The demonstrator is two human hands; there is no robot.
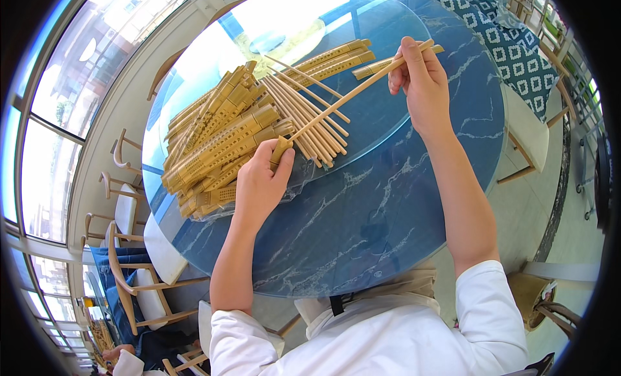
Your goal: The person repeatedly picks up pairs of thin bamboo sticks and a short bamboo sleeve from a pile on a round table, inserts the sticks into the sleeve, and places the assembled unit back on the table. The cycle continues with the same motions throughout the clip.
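My left hand [260, 182] is closed round a gold-brown paper chopstick sleeve [281, 150], at the near right of a heap of similar printed sleeves [217, 143]. My right hand [420, 82], raised over the table's right side, pinches pale wooden chopsticks [356, 91] near their upper end. They slant down to the left, and their lower tip meets the mouth of the held sleeve. Whether it is one stick or a pair, I cannot tell. Loose chopsticks [314, 133] lie fanned beside the heap.
More sleeves [339, 59] lie beyond the chopsticks, and another sleeve [369, 70] rests behind my right hand. Clear plastic [299, 182] shows under the heap. The round blue marbled table [362, 227] carries a glass turntable. Wooden chairs [145, 279] stand left; patterned cloth [511, 46] hangs at right.
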